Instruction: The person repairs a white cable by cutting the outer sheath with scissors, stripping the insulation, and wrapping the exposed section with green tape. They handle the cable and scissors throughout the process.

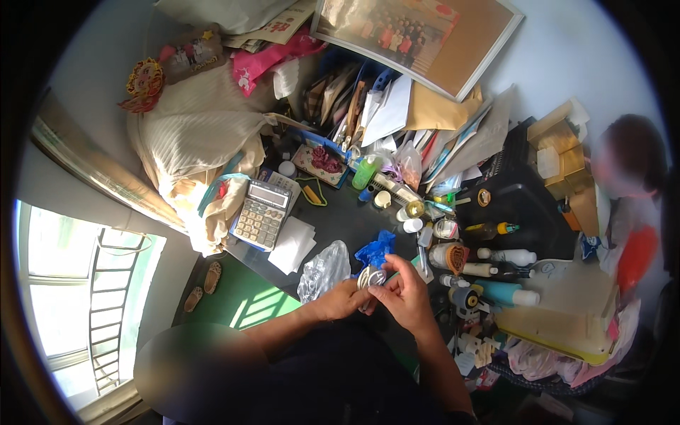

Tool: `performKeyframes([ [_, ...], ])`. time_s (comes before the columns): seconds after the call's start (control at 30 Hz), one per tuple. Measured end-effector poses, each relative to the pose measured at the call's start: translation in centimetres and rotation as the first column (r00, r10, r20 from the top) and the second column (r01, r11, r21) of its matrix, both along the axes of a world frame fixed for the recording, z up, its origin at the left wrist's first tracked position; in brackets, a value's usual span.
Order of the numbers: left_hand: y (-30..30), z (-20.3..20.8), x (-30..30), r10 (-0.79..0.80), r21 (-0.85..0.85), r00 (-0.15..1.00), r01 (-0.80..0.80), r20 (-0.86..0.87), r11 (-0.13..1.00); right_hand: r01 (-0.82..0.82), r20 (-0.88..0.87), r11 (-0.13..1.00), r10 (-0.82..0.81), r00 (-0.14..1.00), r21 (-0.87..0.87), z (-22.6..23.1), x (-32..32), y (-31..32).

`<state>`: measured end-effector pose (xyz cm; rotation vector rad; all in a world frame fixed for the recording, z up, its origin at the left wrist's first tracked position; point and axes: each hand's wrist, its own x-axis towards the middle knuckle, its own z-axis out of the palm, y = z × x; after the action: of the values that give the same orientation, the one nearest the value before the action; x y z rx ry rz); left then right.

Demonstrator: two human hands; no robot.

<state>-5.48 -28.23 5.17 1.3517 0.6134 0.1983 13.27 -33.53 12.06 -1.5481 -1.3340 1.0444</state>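
My left hand (340, 299) is closed around a small coiled bundle of whitish cord (372, 277), held low over the near edge of the dark desk. Against the same coil presses the thumb of my right hand (407, 294), its index finger bent above; the other fingers are partly hidden. Just beyond the hands lies a crumpled blue plastic bag (376, 248). A clear crumpled plastic bag (326, 270) is left of it. What the coil's ends lead to cannot be seen.
Left on the desk (340, 219) are a large calculator (261, 216) and white papers (292, 244). Bottles and jars (506, 256) crowd the right side. Folders and envelopes (439, 106) stand behind, below a framed picture board (418, 39). A person (627, 159) appears at the far right.
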Motion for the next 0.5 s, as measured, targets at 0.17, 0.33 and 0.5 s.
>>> performKeyframes([
  [0.17,-0.5,-1.0,-0.1,-0.099,0.037,0.995,0.1,-0.007,0.994,-0.172,0.281,0.985,0.163,0.946,0.006,0.9,-0.2,0.7],
  [0.33,-0.7,0.7,-0.4,-0.002,-0.031,1.0,0.002,-0.025,1.0,-0.173,0.235,0.985,0.172,0.957,-0.015,0.0,0.0,0.6],
  [0.5,-0.9,1.8,-0.4,0.078,0.013,0.994,-0.077,-0.081,0.997,-0.132,0.175,0.991,0.135,0.975,-0.03,-0.3,0.1,0.9],
])
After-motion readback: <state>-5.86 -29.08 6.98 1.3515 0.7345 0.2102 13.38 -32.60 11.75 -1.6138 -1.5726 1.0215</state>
